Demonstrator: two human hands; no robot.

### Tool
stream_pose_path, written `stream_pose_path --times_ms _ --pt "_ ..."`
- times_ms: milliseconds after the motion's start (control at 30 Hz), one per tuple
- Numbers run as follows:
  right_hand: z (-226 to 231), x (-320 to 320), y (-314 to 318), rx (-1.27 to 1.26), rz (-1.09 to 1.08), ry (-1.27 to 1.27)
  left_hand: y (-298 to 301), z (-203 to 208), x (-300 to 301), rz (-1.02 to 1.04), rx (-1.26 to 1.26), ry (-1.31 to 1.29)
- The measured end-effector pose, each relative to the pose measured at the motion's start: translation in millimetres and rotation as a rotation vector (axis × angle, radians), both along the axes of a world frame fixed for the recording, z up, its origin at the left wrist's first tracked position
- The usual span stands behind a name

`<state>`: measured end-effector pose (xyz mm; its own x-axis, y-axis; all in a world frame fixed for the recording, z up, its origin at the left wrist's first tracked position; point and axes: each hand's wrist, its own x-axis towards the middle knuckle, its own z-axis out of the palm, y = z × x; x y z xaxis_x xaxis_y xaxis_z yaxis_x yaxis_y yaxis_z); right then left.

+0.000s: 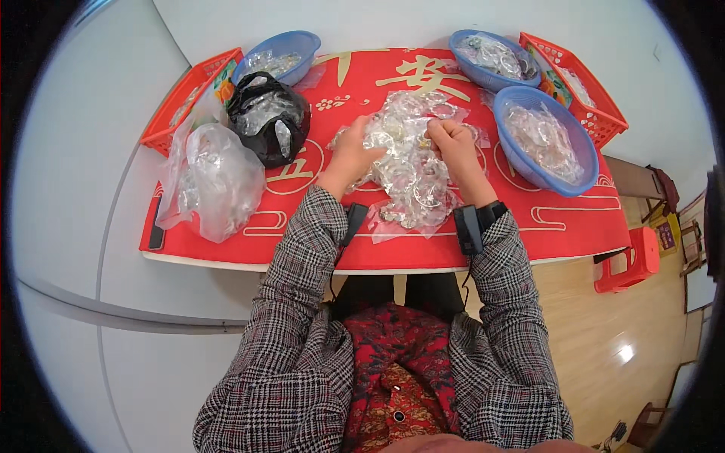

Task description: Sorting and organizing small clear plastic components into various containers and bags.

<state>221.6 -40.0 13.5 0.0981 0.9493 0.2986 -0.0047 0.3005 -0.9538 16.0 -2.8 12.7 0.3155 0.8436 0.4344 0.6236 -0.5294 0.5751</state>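
Observation:
A loose heap of small clear plastic bags (pixel 408 174) lies in the middle of the red-covered table, with silvery ring-shaped pieces, like bracelets, inside many of them. My left hand (pixel 352 155) rests against the heap's left side, thumb held apart from the fingers and nothing plainly gripped. At the upper right of the heap, my right hand (pixel 458 151) pinches the edge of a clear plastic bag (pixel 418 128) between thumb and fingers. Glare on the plastic hides what that bag contains.
Left on the table are a white plastic bag (pixel 219 177), a black plastic bag (pixel 296 113), a blue basket (pixel 306 45) and a red basket (pixel 160 124). Two blue baskets, one nearer (pixel 512 155), and another red basket (pixel 604 124) stand right. A red stool (pixel 642 257) is on the floor.

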Motion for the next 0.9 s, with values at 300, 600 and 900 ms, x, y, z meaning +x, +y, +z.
stream_pose_path --times_ms 300,600,900 --pt "2 -14 -9 0.036 0.092 -0.103 -19 -2 13 -0.338 -0.608 -1.117" --pt "-3 -9 -5 0.09 0.086 -0.147 -29 -1 16 -0.266 -0.617 -1.027" --pt "0 -6 -7 0.16 0.044 -0.159 -31 3 12 -0.283 -0.634 -0.945"
